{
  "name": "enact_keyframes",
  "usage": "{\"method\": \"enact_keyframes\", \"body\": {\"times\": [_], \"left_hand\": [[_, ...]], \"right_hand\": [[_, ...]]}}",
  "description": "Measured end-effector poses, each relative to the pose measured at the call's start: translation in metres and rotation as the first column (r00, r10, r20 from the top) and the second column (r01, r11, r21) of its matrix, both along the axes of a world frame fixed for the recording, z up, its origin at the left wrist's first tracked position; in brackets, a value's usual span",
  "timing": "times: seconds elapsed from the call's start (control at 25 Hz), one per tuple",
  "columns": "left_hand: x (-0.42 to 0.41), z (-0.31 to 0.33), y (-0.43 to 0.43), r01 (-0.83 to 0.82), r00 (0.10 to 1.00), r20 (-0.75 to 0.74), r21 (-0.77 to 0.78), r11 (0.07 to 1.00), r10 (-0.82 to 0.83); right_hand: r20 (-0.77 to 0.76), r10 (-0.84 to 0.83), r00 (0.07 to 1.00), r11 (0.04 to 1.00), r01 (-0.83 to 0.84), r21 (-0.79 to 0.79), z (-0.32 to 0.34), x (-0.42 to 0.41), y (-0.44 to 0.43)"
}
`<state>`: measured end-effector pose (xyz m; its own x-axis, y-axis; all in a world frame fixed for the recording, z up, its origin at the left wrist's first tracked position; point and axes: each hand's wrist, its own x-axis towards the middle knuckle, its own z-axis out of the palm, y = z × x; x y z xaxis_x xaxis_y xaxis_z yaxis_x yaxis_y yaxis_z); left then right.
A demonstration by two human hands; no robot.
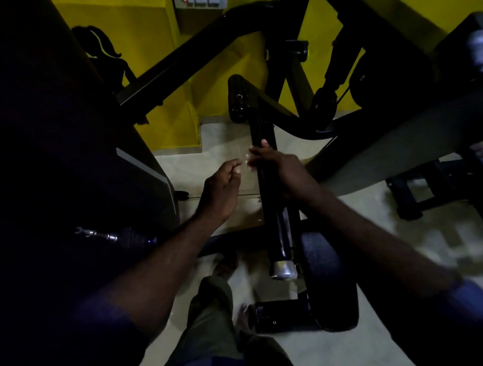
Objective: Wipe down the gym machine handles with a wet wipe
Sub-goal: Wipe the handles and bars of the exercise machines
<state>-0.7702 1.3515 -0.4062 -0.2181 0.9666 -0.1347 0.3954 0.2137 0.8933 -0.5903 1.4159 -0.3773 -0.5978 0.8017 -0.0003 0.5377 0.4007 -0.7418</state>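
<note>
Dim room; yellow wall (156,31), pale floor (392,235), switch panel (201,3) high.

The single view comes from the person's head, facing forward and steeply down along both forearms. The left hand (222,188) and right hand (282,169) sit near the middle of the wide-angle frame, close to the lens. Nearer than the hands it takes in the person's legs (209,313) and the floor (326,350). Beyond the hands is a yellow wall (146,39).

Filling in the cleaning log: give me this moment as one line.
phase: wiping bar | right hand: grips bar over wipe | left hand: loosely curled, beside bar, not touching it
</note>
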Motion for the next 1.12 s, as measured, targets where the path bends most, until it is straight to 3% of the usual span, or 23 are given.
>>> {"method": "enact_keyframes", "body": {"times": [0.12, 0.2, 0.32, 0.4, 0.52, 0.72, 0.8, 0.92, 1.0, 1.12], "left_hand": [[-0.003, 0.008, -0.003, 0.113, 0.993, 0.028, 0.053, 0.992, -0.115], [0.0, 0.015, -0.006, 0.306, 0.952, -0.032, 0.1, 0.947, -0.304], [0.018, 0.024, -0.006, 0.622, 0.754, -0.352, 0.113, 0.775, -0.555], [0.036, 0.032, 0.002, 0.77, 0.578, -0.523, 0.094, 0.632, -0.626], [0.068, 0.049, 0.015, 0.853, 0.446, -0.508, -0.008, 0.521, -0.737], [0.086, 0.042, 0.018, 0.823, 0.377, -0.612, -0.125, 0.555, -0.696], [0.085, 0.04, 0.018, 0.823, 0.333, -0.641, -0.16, 0.545, -0.691], [0.085, 0.042, 0.021, 0.826, 0.311, -0.675, -0.157, 0.542, -0.669], [0.085, 0.04, 0.022, 0.825, 0.309, -0.679, -0.156, 0.542, -0.666], [0.083, 0.034, 0.023, 0.837, 0.323, -0.683, -0.117, 0.534, -0.656]], "right_hand": [[-0.167, -0.074, 0.983, 0.969, 0.03, -0.247, 0.01, 0.024, -0.108], [-0.231, -0.167, 0.959, 0.956, 0.1, -0.277, 0.021, 0.042, -0.191], [-0.299, -0.381, 0.875, 0.904, 0.285, -0.318, 0.016, 0.046, -0.224], [-0.332, -0.557, 0.761, 0.799, 0.382, -0.465, 0.02, 0.036, -0.201], [-0.264, -0.72, 0.642, 0.622, 0.428, -0.656, 0.025, 0.033, -0.195], [-0.281, -0.807, 0.52, 0.465, 0.265, -0.845, 0.036, 0.052, -0.245], [-0.298, -0.77, 0.564, 0.559, 0.372, -0.741, 0.029, 0.049, -0.25], [-0.214, -0.597, 0.773, 0.801, 0.562, -0.206, 0.03, 0.029, -0.255], [-0.08, -0.553, 0.829, 0.833, 0.553, -0.022, 0.022, 0.02, -0.26], [0.103, -0.589, 0.801, 0.806, 0.574, 0.146, 0.015, 0.006, -0.26]]}}
